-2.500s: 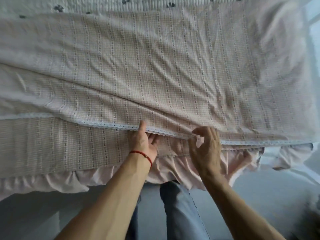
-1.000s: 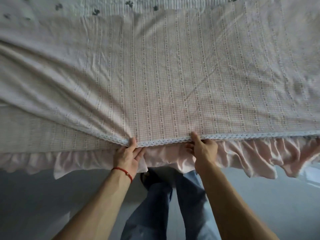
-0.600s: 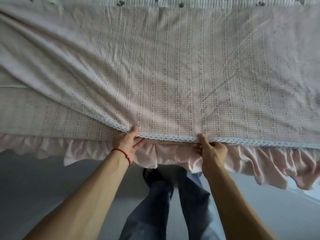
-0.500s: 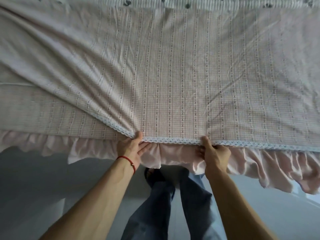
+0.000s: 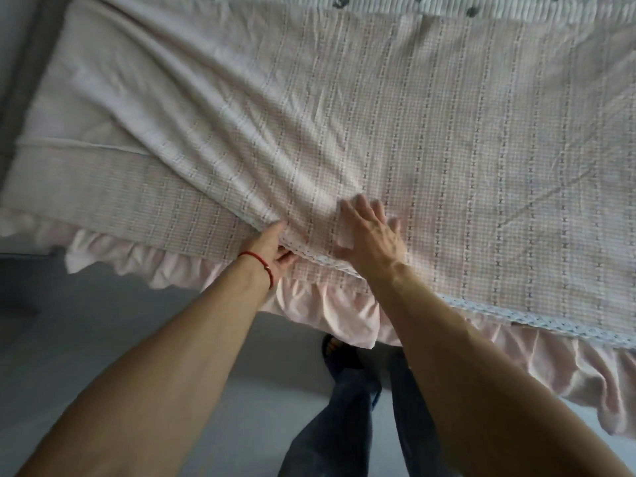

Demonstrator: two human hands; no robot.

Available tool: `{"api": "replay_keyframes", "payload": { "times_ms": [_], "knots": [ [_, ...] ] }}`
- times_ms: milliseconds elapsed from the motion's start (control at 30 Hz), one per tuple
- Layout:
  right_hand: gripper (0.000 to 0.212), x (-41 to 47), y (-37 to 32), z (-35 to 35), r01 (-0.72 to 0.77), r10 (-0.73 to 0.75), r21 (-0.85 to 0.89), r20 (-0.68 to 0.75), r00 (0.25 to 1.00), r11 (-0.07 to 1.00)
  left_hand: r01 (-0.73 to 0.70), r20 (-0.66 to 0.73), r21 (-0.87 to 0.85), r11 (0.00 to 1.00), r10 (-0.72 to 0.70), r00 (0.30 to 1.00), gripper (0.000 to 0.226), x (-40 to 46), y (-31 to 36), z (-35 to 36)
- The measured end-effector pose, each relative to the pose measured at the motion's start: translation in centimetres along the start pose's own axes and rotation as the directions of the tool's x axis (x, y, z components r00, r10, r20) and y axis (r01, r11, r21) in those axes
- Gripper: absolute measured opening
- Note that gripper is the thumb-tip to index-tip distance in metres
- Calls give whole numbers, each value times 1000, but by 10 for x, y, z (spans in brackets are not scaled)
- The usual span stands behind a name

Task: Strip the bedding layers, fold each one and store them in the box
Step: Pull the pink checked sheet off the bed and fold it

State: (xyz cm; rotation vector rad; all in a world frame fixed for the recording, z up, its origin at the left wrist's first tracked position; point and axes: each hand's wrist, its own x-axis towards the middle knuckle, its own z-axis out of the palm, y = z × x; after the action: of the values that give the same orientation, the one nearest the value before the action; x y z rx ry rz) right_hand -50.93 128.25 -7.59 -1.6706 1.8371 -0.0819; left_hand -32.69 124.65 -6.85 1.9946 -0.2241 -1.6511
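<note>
A pink checked sheet (image 5: 430, 139) with a white lace hem (image 5: 537, 320) lies folded over on the bed, its hem running along the near edge. My left hand (image 5: 273, 251), with a red string at the wrist, pinches the lace hem near the middle, thumb on top. My right hand (image 5: 371, 232) lies flat on top of the sheet just right of it, fingers spread and straight. Below the hem a pink ruffled bed skirt (image 5: 330, 311) hangs down. No box is in view.
A white quilted layer with dark flower marks (image 5: 447, 5) shows along the far edge of the bed. A grey frame or wall (image 5: 24, 74) borders the bed at the left. Grey floor (image 5: 103, 321) lies below, where my legs in blue jeans (image 5: 347, 407) stand.
My right hand has let go of the lace hem and moved up onto the sheet, now flat. My left hand still holds the hem. The view has shifted right, showing the bed's left end.
</note>
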Motion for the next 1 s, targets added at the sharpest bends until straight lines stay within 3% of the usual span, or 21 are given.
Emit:
{"api": "replay_keyframes", "payload": {
  "times_ms": [233,367,500,700,800,1000],
  "knots": [
    [105,23,-5,16,-107,123,-128,127,984,986,-4,22,40,999,3,1000,35,47,5,-29],
    [106,33,-9,17,-112,135,-172,129,982,979,9,19,21,1000,-9,1000,23,48,7,-23],
    [104,40,-14,16,-135,170,-202,171,970,970,68,25,54,996,-69,997,31,54,13,-22],
    [88,47,-30,21,-210,267,-259,208,941,943,180,-25,115,977,-178,984,31,70,22,-20],
    [76,47,-30,29,-227,288,-281,199,937,932,165,-9,121,979,-166,986,25,66,20,-18],
    [81,48,-29,41,-248,326,-378,158,932,892,261,58,153,953,-272,961,17,72,33,-19]
  ]
}}
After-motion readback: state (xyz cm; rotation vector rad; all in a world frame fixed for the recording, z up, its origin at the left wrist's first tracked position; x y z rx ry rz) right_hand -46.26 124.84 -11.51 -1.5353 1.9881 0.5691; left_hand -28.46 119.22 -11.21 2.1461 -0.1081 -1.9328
